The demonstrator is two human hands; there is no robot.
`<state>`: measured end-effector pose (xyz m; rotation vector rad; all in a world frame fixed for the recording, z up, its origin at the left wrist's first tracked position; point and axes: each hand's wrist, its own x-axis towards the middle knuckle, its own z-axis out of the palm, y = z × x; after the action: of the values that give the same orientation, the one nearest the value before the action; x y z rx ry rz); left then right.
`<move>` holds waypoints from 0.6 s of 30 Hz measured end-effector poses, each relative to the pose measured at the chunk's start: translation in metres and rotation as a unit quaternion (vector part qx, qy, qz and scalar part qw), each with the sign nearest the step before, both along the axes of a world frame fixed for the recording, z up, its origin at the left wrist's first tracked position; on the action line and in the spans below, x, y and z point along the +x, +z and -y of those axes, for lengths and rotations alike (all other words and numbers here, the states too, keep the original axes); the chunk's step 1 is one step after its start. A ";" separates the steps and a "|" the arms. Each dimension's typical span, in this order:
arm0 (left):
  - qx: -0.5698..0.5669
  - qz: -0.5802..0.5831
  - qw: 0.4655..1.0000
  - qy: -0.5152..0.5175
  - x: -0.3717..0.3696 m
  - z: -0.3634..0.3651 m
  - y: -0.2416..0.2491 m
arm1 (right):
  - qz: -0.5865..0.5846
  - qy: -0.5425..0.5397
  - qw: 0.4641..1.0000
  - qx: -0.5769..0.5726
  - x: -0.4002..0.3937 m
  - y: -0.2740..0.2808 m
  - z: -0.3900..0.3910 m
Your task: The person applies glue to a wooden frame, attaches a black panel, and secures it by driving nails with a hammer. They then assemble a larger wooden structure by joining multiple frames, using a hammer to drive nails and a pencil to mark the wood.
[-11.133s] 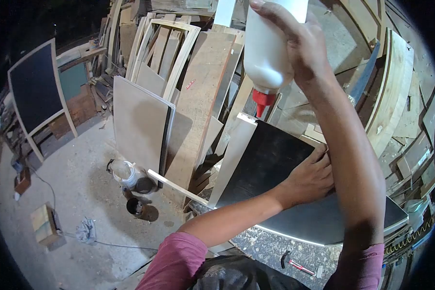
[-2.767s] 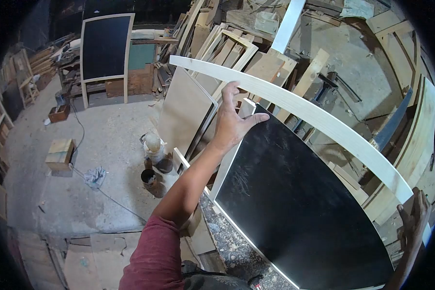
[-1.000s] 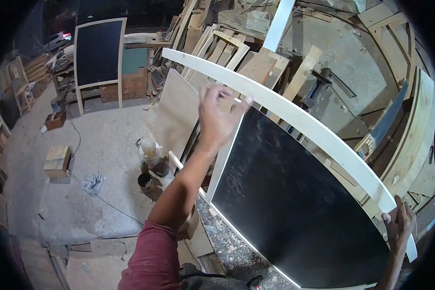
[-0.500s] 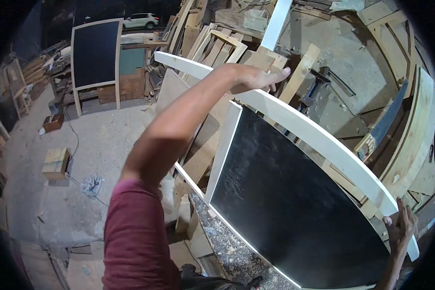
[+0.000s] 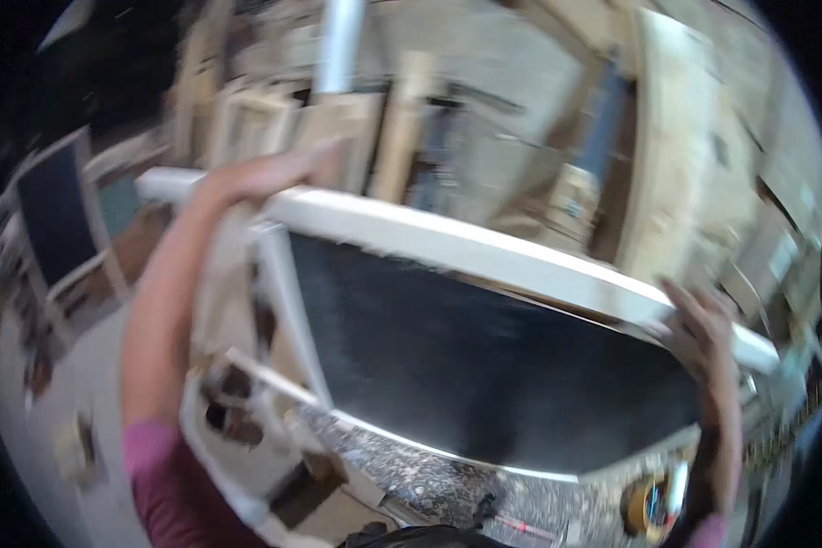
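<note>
A long white wooden strip [image 5: 466, 239] lies along the top edge of a black panel [image 5: 493, 365] with thin white edging. My left hand [image 5: 292, 172] is closed over the strip near its left part; its fingertips are blurred and partly behind the wood. Near the strip's other end, my right hand [image 5: 700, 331] wraps round it, fingers on the far side and thumb toward me. Between strip and panel a narrow dark gap shows along the middle.
Behind the strip are wooden boards [image 5: 402, 123], a hand saw [image 5: 603, 119] and a wide curved plank [image 5: 671, 137]. A second framed dark panel [image 5: 61, 205] stands at left. Below, a speckled surface [image 5: 411, 475] bears a round container [image 5: 647, 507] with tools.
My view has swung to the right and blurred. The strip has come down against the panel's top edge, closing most of the gap, with both hands still at it.
</note>
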<state>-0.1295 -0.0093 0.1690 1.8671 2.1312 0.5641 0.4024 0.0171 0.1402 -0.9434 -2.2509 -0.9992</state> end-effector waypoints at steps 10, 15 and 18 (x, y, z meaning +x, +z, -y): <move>0.192 -0.088 0.945 -0.251 0.117 0.025 -0.012 | 0.008 0.137 0.990 0.044 0.011 0.003 0.002; 0.161 -0.059 0.955 -0.241 0.135 0.028 -0.012 | -0.006 0.150 0.988 0.039 0.012 0.001 0.006; 0.176 -0.063 0.954 -0.235 0.136 0.027 -0.019 | 0.008 0.103 0.994 -0.046 0.016 0.007 0.032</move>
<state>0.0068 -0.0364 0.1502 2.5591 1.6310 0.7618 0.4189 -0.0144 0.1474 -0.7238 -2.3683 -0.8215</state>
